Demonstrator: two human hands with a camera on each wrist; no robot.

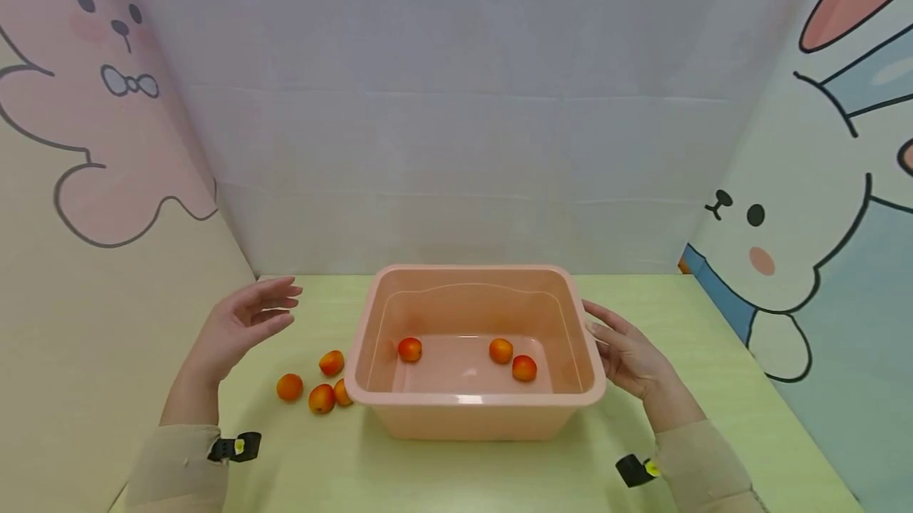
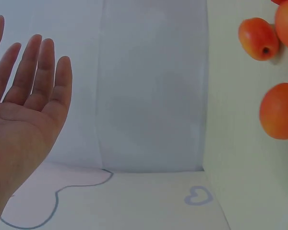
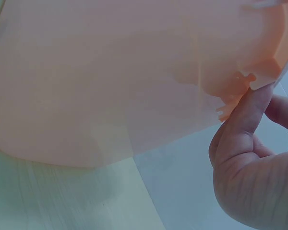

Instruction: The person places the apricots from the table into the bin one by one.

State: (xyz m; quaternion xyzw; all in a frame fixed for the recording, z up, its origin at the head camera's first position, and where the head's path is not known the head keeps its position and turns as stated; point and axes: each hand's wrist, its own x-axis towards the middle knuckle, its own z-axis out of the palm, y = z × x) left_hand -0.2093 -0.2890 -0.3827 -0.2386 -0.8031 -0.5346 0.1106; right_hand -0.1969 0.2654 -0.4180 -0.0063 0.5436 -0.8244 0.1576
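A pink plastic basin point(image 1: 471, 418) stands on the table, holding three small orange-red fruits that look like tomatoes, one fruit point(image 1: 410, 350) left of the other two. My right hand point(image 1: 631, 354) is at the basin's right side, its fingertips touching the rim from outside. In the right wrist view the thumb point(image 3: 245, 120) reaches up under the rim; part of the other fingers is hidden. My left hand point(image 1: 238, 327) is raised left of the basin, fingers extended and apart, holding nothing. Several similar fruits lie below it, including one fruit point(image 1: 289, 388) nearest the left forearm.
The pale green tabletop point(image 1: 307, 473) meets a white sheet point(image 1: 456, 140) at the back. Side panels with cartoon animals, the left panel point(image 1: 107, 323) and the right panel point(image 1: 820, 259), flank the table. One loose fruit point(image 1: 343, 393) is partly covered by the basin's left rim.
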